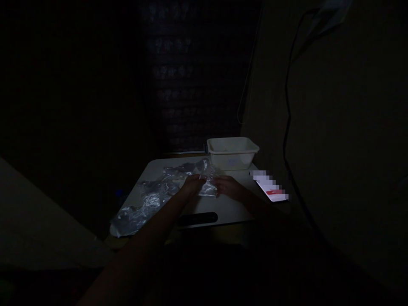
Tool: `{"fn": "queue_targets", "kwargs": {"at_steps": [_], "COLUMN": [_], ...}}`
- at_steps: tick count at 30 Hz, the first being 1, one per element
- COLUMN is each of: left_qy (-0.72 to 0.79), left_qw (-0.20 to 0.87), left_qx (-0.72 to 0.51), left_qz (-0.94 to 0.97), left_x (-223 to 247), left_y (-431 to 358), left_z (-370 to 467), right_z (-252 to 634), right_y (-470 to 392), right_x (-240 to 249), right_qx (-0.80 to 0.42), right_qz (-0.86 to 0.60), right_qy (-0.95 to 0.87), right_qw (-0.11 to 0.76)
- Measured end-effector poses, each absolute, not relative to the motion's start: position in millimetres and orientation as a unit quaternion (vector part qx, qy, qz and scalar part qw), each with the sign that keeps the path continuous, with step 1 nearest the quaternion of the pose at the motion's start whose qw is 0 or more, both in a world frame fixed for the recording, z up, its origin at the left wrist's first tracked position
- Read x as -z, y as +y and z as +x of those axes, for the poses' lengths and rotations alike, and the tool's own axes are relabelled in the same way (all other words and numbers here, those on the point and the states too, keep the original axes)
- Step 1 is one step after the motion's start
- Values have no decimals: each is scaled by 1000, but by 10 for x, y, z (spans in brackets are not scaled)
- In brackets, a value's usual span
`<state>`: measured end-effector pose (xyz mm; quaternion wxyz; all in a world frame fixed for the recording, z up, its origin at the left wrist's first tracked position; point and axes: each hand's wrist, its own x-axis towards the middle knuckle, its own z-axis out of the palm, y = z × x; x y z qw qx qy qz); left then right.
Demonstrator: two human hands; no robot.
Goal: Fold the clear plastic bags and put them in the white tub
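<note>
In dim light, a clear plastic bag (208, 183) stands between my two hands above a white board (232, 208). My left hand (193, 185) has its fingers closed on the bag's left side. My right hand (230, 188) is at the bag's right edge, its fingers reaching toward the plastic; the dark hides whether they grip it. More crumpled clear plastic bags (151, 199) lie spread over the board's left half, beside my left forearm.
A white plastic tub (234, 158) stands at the board's back right corner. A lit phone (270, 187) lies by the right edge. A dark cable (287, 110) hangs down the right wall. The board has a black handle slot (197, 218) in front. A blue bottle cap (119, 193) shows at left.
</note>
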<state>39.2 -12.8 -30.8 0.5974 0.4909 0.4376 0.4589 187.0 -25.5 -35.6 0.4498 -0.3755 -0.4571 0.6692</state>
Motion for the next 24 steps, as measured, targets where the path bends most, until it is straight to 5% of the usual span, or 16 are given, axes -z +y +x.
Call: {"fn": "queue_targets", "kwargs": {"at_steps": [24], "left_qy": [450], "left_qw": [607], "left_qx": [-450], "left_qz": [476], "left_x": [213], "left_y": [-193], "left_z": [379], "right_z": [1923], "right_y": [-209], "right_x": [404], "right_qx": [-654], "right_qz": [-364], "right_qy": [-446], "right_qw": [492]}}
